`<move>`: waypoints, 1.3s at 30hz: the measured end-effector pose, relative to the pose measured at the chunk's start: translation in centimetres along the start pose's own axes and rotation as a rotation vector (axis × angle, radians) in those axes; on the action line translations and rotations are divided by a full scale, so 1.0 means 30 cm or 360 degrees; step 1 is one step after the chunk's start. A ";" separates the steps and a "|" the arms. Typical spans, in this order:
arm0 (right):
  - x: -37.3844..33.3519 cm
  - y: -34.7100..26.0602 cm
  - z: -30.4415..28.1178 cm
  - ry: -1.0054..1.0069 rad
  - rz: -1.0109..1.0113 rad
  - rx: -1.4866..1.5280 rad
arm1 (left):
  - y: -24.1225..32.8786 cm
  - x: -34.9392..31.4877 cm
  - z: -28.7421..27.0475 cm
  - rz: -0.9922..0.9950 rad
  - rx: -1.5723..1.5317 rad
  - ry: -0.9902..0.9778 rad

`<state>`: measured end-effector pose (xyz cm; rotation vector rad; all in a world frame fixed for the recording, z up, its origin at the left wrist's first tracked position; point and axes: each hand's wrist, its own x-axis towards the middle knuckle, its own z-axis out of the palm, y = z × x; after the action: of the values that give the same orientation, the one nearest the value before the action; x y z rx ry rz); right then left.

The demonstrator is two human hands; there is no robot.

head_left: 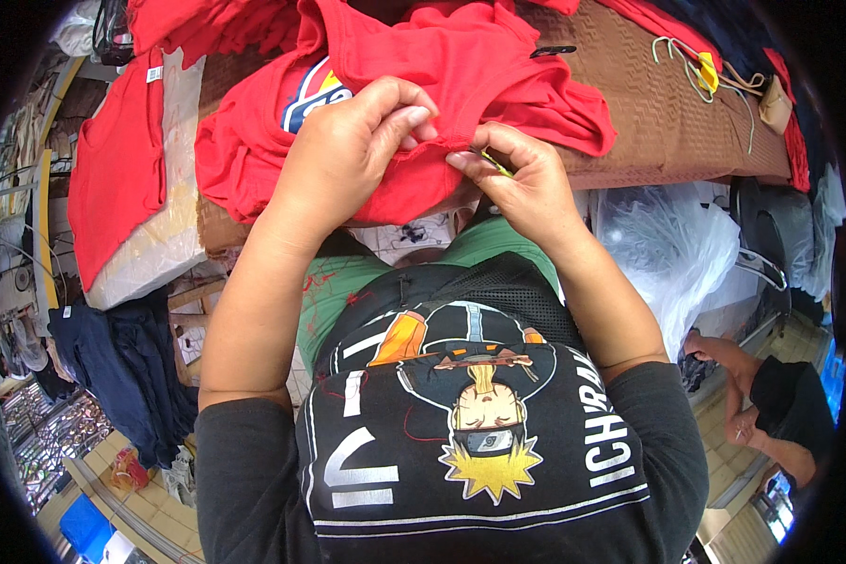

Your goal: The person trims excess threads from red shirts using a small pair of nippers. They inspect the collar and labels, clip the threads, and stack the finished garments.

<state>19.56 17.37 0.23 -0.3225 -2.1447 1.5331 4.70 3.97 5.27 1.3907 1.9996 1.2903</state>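
Note:
A red garment [404,195] with a blue, white and yellow print [315,94] lies bunched over the brown-covered surface and hangs off its near edge. My left hand [352,141] is closed, thumb against curled fingers, gripping the red cloth near its seam. Just to the right, my right hand [526,174] pinches the garment's edge between thumb and forefinger. Tucked in that same hand is a small yellow-green tool [495,164] with a dark end; the fingers hide most of it. Between the hands a short stretch of hem is drawn up.
More red garments lie on the padded brown surface [620,85] and at its left end [117,169]. A black object [553,51] rests behind the cloth. Clear plastic [663,244] bulges at my right. Dark clothes [127,367] hang lower left. Another person's arm [733,376] shows at right.

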 end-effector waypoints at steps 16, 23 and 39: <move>0.003 -0.037 -0.023 -0.0057 -0.0092 -0.0052 | 0.036 0.005 -0.023 0.0099 0.0373 -0.0130; 0.006 -0.049 -0.023 -0.0016 -0.0190 -0.0207 | 0.025 -0.002 -0.028 0.0076 0.0055 -0.0139; 0.009 -0.030 -0.030 0.0004 -0.0457 -0.0616 | 0.067 -0.027 0.053 -0.0366 -0.0250 -0.0083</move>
<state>19.87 17.91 1.36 -0.1329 -2.3591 0.9580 7.27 4.15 6.02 1.0770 1.9136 1.2631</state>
